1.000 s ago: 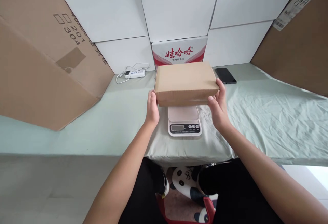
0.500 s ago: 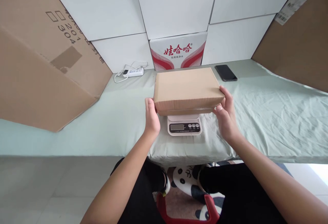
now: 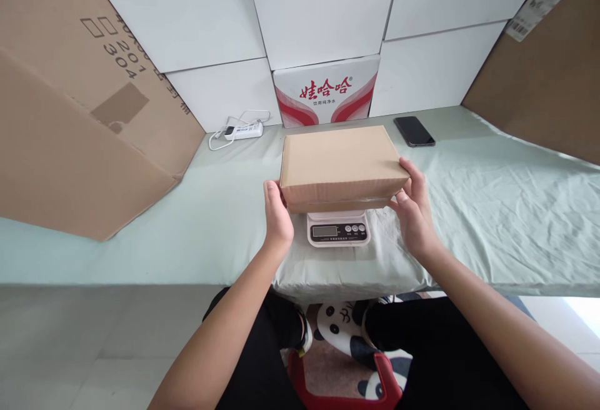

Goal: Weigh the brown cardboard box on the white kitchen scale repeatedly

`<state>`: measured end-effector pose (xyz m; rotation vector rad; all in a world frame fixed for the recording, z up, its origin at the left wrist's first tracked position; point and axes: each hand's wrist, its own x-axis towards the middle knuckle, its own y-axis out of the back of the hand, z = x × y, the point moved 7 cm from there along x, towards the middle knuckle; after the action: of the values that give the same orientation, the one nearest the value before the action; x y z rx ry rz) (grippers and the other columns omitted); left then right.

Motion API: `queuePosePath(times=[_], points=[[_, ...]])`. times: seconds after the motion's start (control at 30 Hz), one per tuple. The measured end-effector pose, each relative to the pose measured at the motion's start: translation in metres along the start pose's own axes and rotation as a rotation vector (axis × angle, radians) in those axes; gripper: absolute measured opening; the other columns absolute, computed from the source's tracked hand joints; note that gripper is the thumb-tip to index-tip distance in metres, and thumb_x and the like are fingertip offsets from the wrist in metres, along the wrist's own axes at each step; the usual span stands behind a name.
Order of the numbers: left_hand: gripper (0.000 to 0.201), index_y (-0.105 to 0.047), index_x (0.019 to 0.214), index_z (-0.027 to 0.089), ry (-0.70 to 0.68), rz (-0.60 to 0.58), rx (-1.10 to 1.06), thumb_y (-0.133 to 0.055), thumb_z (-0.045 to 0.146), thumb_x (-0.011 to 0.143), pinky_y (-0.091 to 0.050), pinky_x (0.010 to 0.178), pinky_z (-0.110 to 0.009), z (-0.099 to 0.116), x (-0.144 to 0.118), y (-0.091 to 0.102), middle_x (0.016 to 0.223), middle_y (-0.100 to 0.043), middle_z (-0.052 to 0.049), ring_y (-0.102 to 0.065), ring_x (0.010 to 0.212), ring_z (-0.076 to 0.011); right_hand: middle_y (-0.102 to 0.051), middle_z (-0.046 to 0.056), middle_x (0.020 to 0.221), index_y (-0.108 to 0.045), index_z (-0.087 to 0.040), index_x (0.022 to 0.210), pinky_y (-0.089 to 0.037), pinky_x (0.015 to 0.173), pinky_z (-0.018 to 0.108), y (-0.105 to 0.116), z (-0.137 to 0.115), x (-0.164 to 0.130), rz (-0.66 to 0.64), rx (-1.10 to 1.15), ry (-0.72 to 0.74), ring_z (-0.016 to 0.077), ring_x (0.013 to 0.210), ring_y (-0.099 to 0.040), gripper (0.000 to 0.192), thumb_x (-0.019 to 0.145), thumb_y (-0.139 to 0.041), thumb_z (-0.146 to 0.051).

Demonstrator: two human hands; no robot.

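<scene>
A plain brown cardboard box (image 3: 344, 159) is held level between my two hands, over a small white kitchen scale (image 3: 338, 240). My left hand (image 3: 277, 213) grips the box's left end, thumb up along the near corner and the other fingers hidden behind it. At the right end, my right hand (image 3: 415, 213) clasps the near corner, with fingers on the side and the thumb low at the front. The box hides the scale's platform, so I cannot tell whether it rests on it. The scale's display and round buttons face me.
A black phone (image 3: 414, 131) lies behind the box to the right. A white power strip (image 3: 244, 130) with a cable is at the back left. Large cartons (image 3: 56, 116) flank the cloth-covered table (image 3: 210, 235). A white and red carton (image 3: 327, 92) stands behind.
Both hands and the box have shifted very slightly to the left. The grip looks the same, and the scale stays under the box.
</scene>
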<state>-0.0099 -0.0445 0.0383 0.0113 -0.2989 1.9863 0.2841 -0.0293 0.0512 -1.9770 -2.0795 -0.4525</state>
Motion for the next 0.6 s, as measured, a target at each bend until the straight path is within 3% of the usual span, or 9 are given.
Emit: queuePosePath(times=[0.1, 0.33, 0.53, 0.6], points=[[0.07, -0.061, 0.098, 0.028, -0.019, 0.07, 0.011, -0.044, 0.095, 0.095, -0.058, 0.109, -0.046, 0.0066, -0.0032, 0.0003, 0.118, -0.071, -0.009, -0.065, 0.133, -0.033, -0.043, -0.005, 0.182, -0.045, -0.054, 0.162, -0.032, 0.142, 0.073, -0.0002, -0.0015, -0.0001, 0.006, 0.002, -0.007, 0.038, 0.171, -0.039, 0.061, 0.104, -0.059, -0.067], [0.074, -0.067, 0.106, 0.027, -0.013, 0.102, -0.01, -0.035, 0.094, 0.099, -0.06, 0.102, -0.044, 0.009, -0.003, -0.0012, 0.112, -0.076, -0.009, -0.071, 0.126, -0.0317, -0.041, -0.005, 0.183, -0.046, -0.054, 0.162, -0.032, 0.141, 0.075, -0.001, -0.005, -0.0003, 0.001, -0.01, -0.006, 0.0377, 0.172, -0.037, 0.058, 0.106, -0.057, -0.065], [0.078, -0.069, 0.13, 0.03, -0.033, 0.074, -0.001, -0.029, 0.091, 0.102, -0.061, 0.106, -0.044, 0.0073, 0.0004, -0.0012, 0.137, -0.079, -0.011, -0.071, 0.137, -0.0327, -0.04, -0.005, 0.184, -0.042, -0.057, 0.165, -0.033, 0.138, 0.078, 0.0038, 0.0002, -0.0002, 0.019, -0.022, -0.016, 0.0391, 0.175, -0.032, 0.063, 0.105, -0.057, -0.068], [0.08, -0.067, 0.139, 0.032, -0.048, 0.07, 0.01, -0.028, 0.091, 0.102, -0.06, 0.111, -0.044, 0.0065, 0.002, 0.0008, 0.149, -0.075, -0.01, -0.068, 0.144, -0.0326, -0.042, -0.004, 0.182, -0.04, -0.058, 0.166, -0.035, 0.136, 0.079, 0.0051, 0.0026, -0.0002, 0.025, -0.01, -0.031, 0.0406, 0.173, -0.036, 0.065, 0.105, -0.057, -0.069]])
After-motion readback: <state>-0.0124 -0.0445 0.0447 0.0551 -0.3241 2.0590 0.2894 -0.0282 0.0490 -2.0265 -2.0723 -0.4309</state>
